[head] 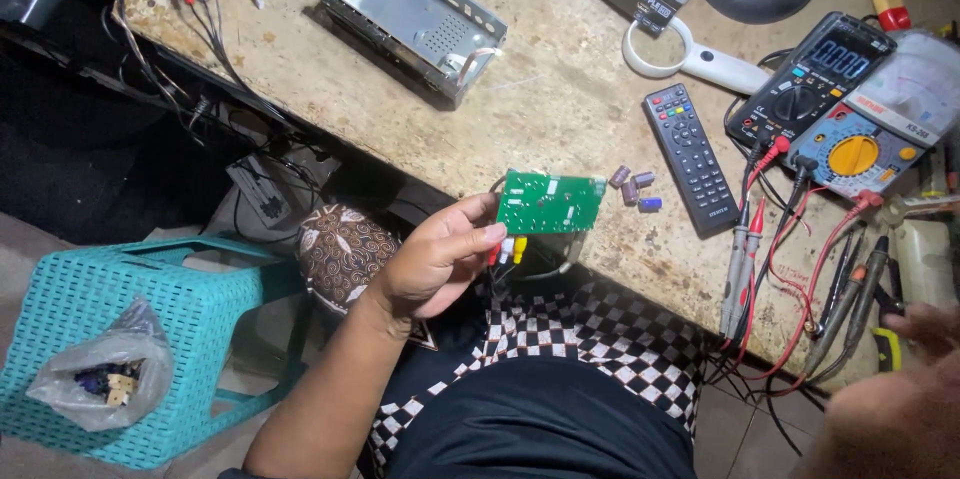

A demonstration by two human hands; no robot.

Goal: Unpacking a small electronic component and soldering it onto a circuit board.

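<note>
Worn, stained desk (560, 109) across the frame, cluttered with repair gear. Beyond the remote control (689, 158), an empty metal chassis (415, 19); right of the remote, two multimeters (835, 104). Left of the remote, at the desk edge, left hand (435, 259) pinching a green circuit board (550, 203). Right hand (900, 389) blurred, grip unclear. Small capacitors (633, 187) beside the remote.

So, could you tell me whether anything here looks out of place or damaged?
The left hand holds a bare green circuit board, out of its housing. An open, empty metal chassis lies on the workbench, and four small capacitors lie loose by the remote.
</note>
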